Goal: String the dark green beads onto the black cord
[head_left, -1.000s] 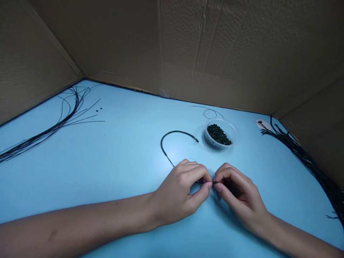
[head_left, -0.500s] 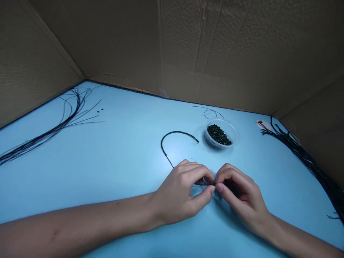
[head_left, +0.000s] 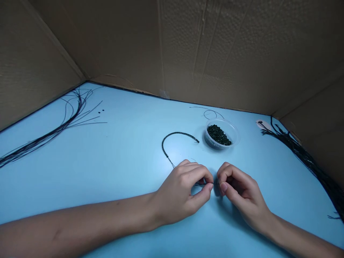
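Observation:
My left hand (head_left: 188,191) pinches dark thin cords between thumb and forefinger, low in the middle of the view. From behind it a curved strand of dark beads (head_left: 170,134) runs out across the blue table. Just to the right, my right hand (head_left: 243,191) has its thumb and forefinger closed on the end of the same cord, with a short stretch of it showing between the hands. Whether a bead is in those fingertips is too small to tell. Beyond the hands sits a clear round tub (head_left: 233,133) holding dark green beads (head_left: 218,134).
A bundle of loose black cords (head_left: 63,125) lies at the left, near two small dark beads. Another thick black bundle (head_left: 303,154) runs down the right side, beside a white round tag (head_left: 263,125). Cardboard walls (head_left: 172,46) enclose the blue table (head_left: 120,161).
My right hand has shifted slightly right, opening a small gap from my left fingertips where thin cord now shows. The beaded strand has moved a little.

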### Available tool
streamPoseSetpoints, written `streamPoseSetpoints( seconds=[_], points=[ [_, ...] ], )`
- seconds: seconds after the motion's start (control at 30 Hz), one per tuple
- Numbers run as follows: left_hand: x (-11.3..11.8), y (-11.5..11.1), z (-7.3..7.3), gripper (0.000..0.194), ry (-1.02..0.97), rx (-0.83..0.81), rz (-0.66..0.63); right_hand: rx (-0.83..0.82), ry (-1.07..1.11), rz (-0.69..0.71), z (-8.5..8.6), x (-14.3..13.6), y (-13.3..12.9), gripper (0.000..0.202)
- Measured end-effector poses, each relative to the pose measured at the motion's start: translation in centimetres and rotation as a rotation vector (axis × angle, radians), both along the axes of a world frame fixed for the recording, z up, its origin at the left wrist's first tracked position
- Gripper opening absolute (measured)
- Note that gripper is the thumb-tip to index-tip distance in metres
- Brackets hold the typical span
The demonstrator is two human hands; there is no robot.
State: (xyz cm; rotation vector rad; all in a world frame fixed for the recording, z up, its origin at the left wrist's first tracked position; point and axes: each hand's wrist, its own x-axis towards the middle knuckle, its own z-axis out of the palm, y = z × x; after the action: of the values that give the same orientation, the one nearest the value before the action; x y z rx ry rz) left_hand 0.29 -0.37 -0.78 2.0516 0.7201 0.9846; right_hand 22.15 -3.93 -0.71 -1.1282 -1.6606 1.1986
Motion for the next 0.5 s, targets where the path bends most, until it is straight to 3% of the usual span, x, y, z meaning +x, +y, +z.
streamPoseSetpoints(
  seconds=[0.2, 0.5],
  points=[
    [-0.02, -0.11, 0.03, 0.007, -0.010, 0.009, 0.007, 0.057, -0.013, 0.004, 0.10, -0.13, -0.02, 0.009],
    [-0.03, 0.03, -0.14, 0.008, -0.018, 0.023, 0.004, 0.070, -0.007, -0.010, -0.16, 0.18, -0.07, 0.014]
  ],
)
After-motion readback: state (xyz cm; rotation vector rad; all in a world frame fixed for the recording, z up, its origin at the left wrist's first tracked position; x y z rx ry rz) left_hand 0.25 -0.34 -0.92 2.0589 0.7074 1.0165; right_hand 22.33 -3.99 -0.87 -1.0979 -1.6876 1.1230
